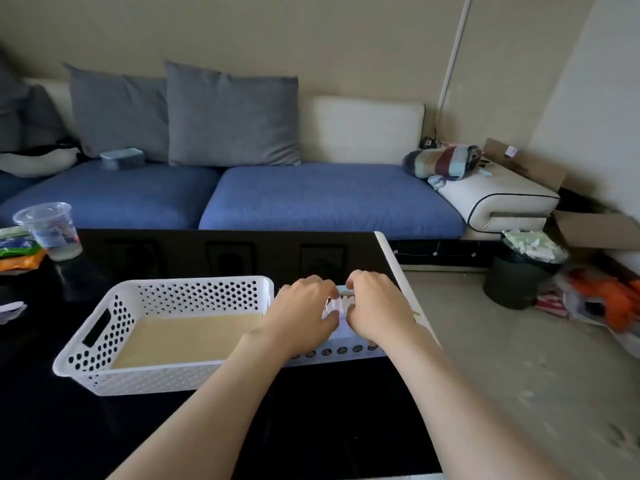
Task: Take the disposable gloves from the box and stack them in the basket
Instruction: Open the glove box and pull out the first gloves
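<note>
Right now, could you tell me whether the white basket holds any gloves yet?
Empty: the white basket shows only its bare beige bottom, nothing lying inside.

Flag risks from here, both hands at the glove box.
1. The box sits near the table's white edge; a hard pull may drag it off.
2. The gloves bunch between the left hand and right hand, so several might come out clumped and not stack flat in the basket.

Can see little of the glove box (343, 350) under left hand (300, 315) and right hand (375, 306); cannot tell either grip, nor read the box's tiny print; lose snack packets (14, 245) past left edge
</note>
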`<state>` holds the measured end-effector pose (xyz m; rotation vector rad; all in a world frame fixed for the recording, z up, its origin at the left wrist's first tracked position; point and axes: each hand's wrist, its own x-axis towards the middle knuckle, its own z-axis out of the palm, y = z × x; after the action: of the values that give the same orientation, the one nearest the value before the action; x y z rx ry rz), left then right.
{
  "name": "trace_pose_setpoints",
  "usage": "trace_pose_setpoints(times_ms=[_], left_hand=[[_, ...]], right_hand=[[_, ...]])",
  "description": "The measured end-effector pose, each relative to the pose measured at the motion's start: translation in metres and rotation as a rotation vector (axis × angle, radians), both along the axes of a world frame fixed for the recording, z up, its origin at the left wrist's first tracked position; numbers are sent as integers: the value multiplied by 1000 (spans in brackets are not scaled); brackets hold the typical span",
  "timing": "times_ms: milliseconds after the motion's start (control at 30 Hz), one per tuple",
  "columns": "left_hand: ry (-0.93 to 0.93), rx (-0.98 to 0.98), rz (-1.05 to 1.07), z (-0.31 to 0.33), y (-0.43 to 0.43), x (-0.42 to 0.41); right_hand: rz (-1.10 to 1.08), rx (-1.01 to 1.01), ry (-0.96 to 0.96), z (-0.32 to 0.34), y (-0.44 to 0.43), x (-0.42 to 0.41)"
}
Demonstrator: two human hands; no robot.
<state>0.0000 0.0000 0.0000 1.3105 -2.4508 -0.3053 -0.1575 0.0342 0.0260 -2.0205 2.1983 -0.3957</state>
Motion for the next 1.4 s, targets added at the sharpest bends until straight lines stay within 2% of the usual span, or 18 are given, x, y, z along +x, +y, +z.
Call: trace_pose_setpoints(times_ms=[100,200,300,533,833,1033,1233,1300,1400], left_hand=[[-74,50,-39,-4,-6,-1],[-155,105,-52,-6,-11,-2],[-176,53,-38,-9,-12,-1],[-127,179,-46,-8,-15,-4],[-133,201,-47,-6,-18,-5],[-98,236,-60,0,-17,-3],[-93,232,-94,-2,-18,-3],[-42,198,-63,-5,-17,-4],[147,86,90,-7,-13,-14]], right_hand=[[5,89,3,-9,-5,-5],[20,97,7,-19,-10,-12],[2,8,-33,-24,-13,-17],[-12,-174,-64,-28,-16,-24],[93,-226,134,-14,-13,-16],[-23,-351,-68,-24,-23,-24],[-107,-361,-222,-35,-34,-31],[-58,-366,-299,-36,-37,-31],[17,-401,-468,-33,-40,-33]])
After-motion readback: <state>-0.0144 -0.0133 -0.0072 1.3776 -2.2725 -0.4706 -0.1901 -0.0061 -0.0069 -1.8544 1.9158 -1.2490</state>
